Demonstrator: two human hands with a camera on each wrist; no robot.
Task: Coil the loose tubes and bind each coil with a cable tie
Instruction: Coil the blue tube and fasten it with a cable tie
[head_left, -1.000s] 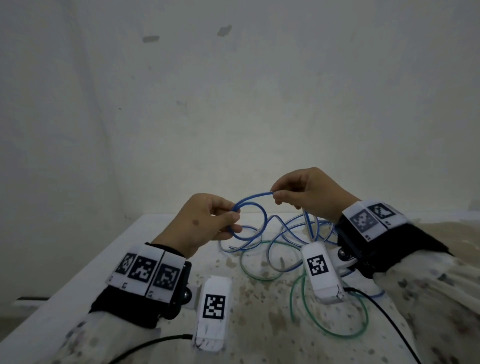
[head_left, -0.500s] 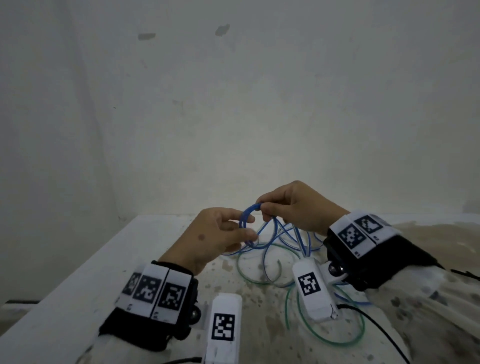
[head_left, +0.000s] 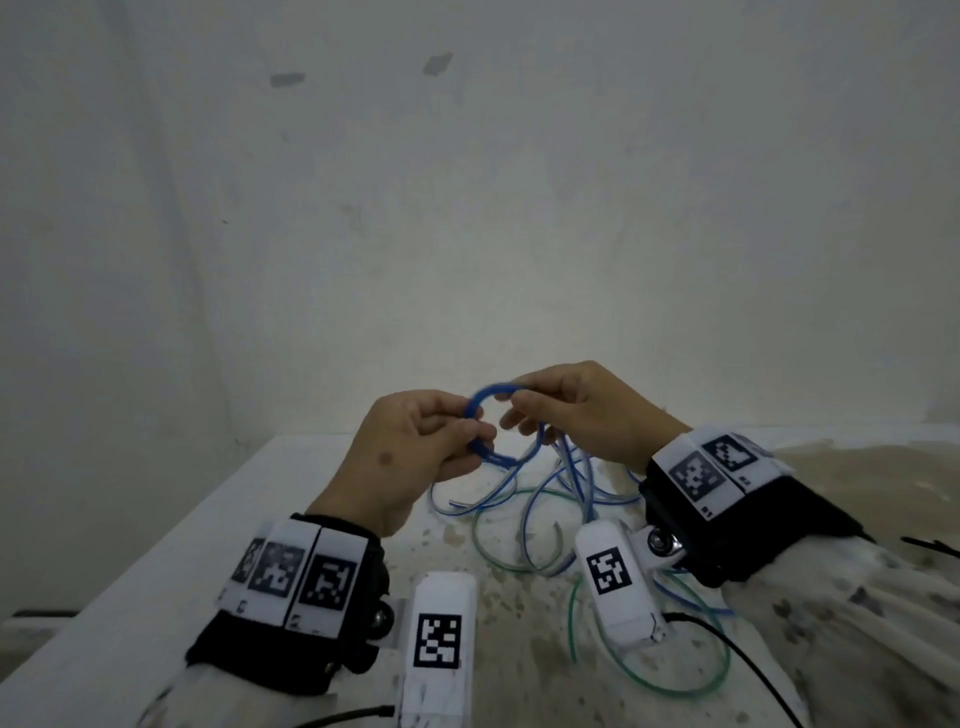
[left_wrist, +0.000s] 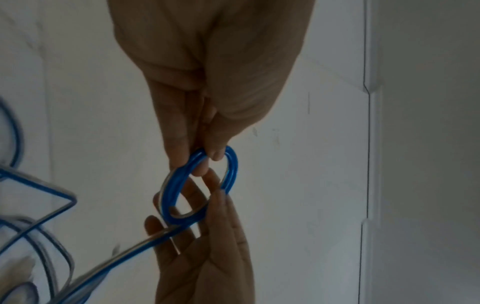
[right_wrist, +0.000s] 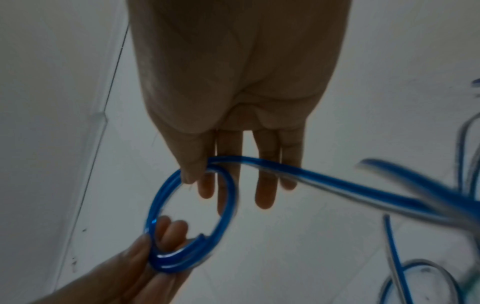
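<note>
Two hands of mine meet at the centre of the head view, raised above the table (head_left: 156, 561) with a small coil (head_left: 485, 415) of blue tube between them. My left hand (head_left: 410, 457), just left of centre, pinches the coil's left side between thumb and curled fingers; in the left wrist view the thumb tip and fingertips (left_wrist: 179, 152) close on the upper part of the coil (left_wrist: 197, 185). My right hand (head_left: 582, 410), just right of centre, pinches the coil's top between thumb and forefinger, and in the right wrist view the other fingers (right_wrist: 265, 185) hang nearly straight behind the tube. From that pinch the loose blue tube (right_wrist: 337, 185) runs off toward the right edge of that view, blurred there. In the head view the rest of the blue tube (head_left: 571, 483) drops from below my right hand into a tangle of loops on the table, below centre. A green tube (head_left: 649, 680) lies among them, curving toward the lower right. The coil looks like two or three turns, though the blur keeps me from counting. Marker bands wrap both wrists, with a white tagged camera block (head_left: 441, 634) under my left wrist at the bottom of the frame.
</note>
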